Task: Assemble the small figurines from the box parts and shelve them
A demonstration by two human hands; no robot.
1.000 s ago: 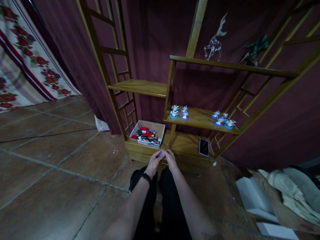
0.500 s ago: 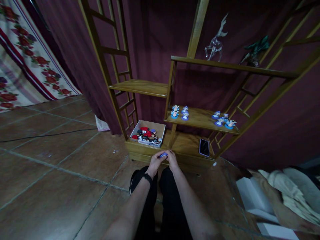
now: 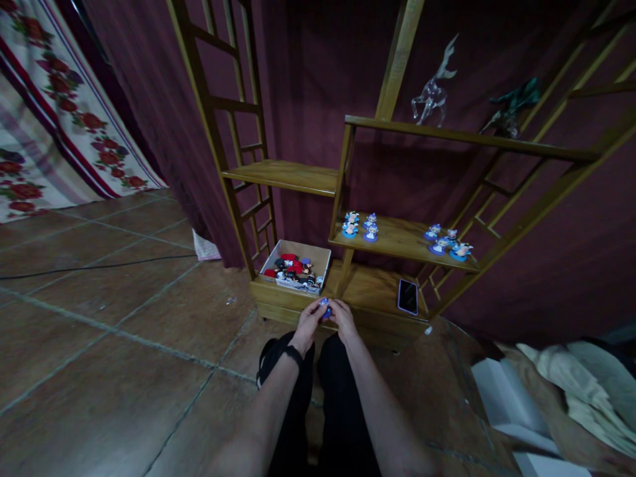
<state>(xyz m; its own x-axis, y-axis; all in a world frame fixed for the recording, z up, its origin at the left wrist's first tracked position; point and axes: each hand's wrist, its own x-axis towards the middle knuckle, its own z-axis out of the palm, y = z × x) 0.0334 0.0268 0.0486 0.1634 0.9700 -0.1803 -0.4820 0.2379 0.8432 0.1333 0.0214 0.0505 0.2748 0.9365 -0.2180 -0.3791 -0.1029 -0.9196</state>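
Observation:
My left hand (image 3: 309, 320) and my right hand (image 3: 342, 317) meet in front of me, fingers pinched together on a small blue figurine (image 3: 324, 307). They hover just before the bottom board of a wooden shelf unit (image 3: 377, 281). A white box (image 3: 297, 264) of red, black and blue toy pieces sits on that board, just beyond my hands. Several blue-based figurines stand on the middle shelf, one group at its left end (image 3: 360, 226) and another at its right end (image 3: 446, 240).
A dark phone (image 3: 407, 296) lies on the bottom board to the right. A clear deer figure (image 3: 433, 93) and a green ornament (image 3: 511, 106) stand on the top shelf. White boxes (image 3: 501, 397) and cloth (image 3: 581, 387) lie at the right. A cable (image 3: 94, 267) crosses the tiled floor.
Both hands have stayed together on the figurine and turned it slightly. The view has shifted a little to the left and down.

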